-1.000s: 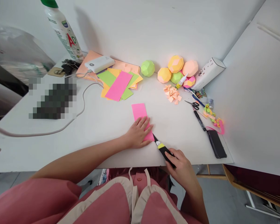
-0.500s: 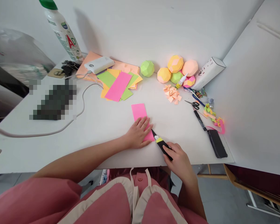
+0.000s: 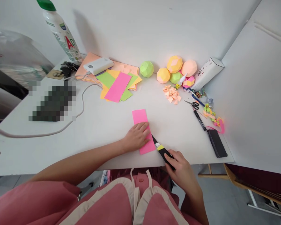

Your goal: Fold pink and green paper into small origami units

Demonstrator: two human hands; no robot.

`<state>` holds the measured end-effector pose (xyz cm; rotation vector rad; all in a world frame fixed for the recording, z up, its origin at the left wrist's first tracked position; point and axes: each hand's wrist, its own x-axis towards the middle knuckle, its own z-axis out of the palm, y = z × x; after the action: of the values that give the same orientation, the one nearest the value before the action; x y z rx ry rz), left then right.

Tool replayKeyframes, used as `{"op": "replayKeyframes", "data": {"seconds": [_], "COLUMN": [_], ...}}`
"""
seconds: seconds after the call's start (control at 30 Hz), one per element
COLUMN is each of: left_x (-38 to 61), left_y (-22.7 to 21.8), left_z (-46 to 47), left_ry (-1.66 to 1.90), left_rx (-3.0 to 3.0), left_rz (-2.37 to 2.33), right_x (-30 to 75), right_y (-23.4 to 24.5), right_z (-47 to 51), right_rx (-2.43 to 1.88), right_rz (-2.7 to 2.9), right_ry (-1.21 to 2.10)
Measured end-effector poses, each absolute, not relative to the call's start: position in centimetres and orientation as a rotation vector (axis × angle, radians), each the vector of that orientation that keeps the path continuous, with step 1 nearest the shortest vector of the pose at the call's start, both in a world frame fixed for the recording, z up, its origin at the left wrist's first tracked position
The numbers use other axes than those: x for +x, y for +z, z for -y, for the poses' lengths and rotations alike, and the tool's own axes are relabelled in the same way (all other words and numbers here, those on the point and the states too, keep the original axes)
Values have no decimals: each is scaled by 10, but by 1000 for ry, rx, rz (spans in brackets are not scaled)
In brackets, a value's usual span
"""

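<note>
A strip of pink paper (image 3: 139, 115) lies on the table in front of me. My left hand (image 3: 136, 137) rests on its middle, fingers slightly bent and thumb apart, pressing it from above. In my right hand (image 3: 179, 166) is a utility knife (image 3: 163, 153) with a black and yellow handle. Its dark blade points away from me and to the left, with the tip at the right edge of the strip. Whether the blade touches the paper I cannot tell.
Coloured paper sheets (image 3: 118, 87) and a white power bank (image 3: 98, 65) lie at the back left. Several paper balls (image 3: 163, 75) and folded orange pieces (image 3: 171, 94) sit at the back. Scissors (image 3: 194, 105), a black marker (image 3: 199, 120) and a phone (image 3: 217, 143) lie on the right.
The pink strip has slid toward me under my left hand, whose fingers are now more bent. The knife has moved slightly toward me.
</note>
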<state>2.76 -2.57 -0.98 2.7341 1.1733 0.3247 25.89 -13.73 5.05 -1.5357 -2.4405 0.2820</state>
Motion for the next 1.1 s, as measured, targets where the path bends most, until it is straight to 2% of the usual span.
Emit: {"op": "replayKeyframes", "data": {"seconds": [0.77, 1.1], "left_x": [23, 24], "left_y": [-26, -17], "left_z": [8, 8], "left_ry": [425, 156], "left_rx": [2718, 2824], "left_rz": [-1233, -1268], "right_x": [252, 249], "right_y": [47, 45], "right_z": [123, 117], "right_rx": [-1604, -1622], "right_rz": [2491, 2492], "right_ry": [189, 157]}}
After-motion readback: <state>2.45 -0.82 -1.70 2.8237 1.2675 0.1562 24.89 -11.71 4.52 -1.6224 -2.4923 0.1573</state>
